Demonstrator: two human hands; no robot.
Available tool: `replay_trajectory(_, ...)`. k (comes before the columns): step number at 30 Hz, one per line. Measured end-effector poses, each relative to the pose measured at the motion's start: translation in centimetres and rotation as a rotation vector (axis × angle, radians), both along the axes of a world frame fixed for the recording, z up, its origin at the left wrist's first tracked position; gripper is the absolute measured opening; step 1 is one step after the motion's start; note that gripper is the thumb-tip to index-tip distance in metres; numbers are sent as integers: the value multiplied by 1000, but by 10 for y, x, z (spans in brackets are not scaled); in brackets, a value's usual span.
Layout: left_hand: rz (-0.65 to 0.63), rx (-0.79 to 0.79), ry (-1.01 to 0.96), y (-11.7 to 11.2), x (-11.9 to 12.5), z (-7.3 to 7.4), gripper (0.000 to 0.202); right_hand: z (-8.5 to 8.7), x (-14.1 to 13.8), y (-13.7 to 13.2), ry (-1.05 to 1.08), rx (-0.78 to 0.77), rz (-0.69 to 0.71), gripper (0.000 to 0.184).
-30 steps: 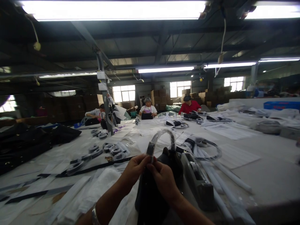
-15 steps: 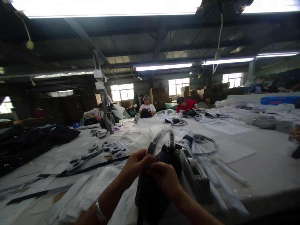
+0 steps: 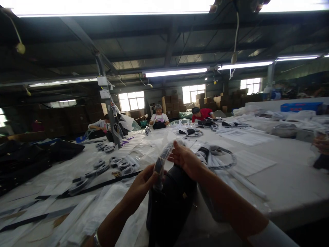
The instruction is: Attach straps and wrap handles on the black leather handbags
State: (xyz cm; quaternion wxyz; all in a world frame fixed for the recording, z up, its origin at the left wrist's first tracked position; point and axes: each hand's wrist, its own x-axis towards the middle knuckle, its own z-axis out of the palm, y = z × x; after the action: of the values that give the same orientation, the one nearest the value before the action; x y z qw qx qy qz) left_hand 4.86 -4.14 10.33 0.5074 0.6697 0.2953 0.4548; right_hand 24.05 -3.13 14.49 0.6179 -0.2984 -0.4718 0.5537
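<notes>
**Two-handed work over one seriously cluttered surface (image 3: 285,187)**

So the main thing is a black bag (image 3: 168,209), front and centre, close to the person, its bottom running out of view. Its arched handle (image 3: 159,166) has a shiny clear wrap on it. Left hand (image 3: 147,178) has the lower part of that handle pinched between thumb and fingers. Right hand (image 3: 185,158) is up by the top of the curve, fingers loosely bent; honestly can't tell if it's gripping or only touching.

Left of the bag there's a bunch of coiled straps (image 3: 123,165), plus crumpled white plastic (image 3: 102,202) beside the left forearm. On the right, past the right hand, lies another wrapped loop (image 3: 227,157) with a white sheet (image 3: 254,162) next to it. Far side: a co-worker in a white top (image 3: 159,118), and another in red (image 3: 205,113), leaning forward.
</notes>
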Motion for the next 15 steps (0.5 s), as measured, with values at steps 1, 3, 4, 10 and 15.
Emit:
replay_trajectory(1,-7,1,-22,0,3,3,50,12,-1,5,-10,11,1,26)
replay_trajectory(3,-1,19,-39,1,9,7,46,30,-6,13,-31,24,-4,16)
replay_trajectory(4,17,34,-35,1,13,7,42,35,-9,17,-35,21,-9,13)
replay_trajectory(10,126,123,-49,-1,23,-17,33,11,-19,17,-32,-4,12,21)
replay_trajectory(15,215,251,146,40,-11,-36,44,-14,-12,-14,-164,-218,68,47)
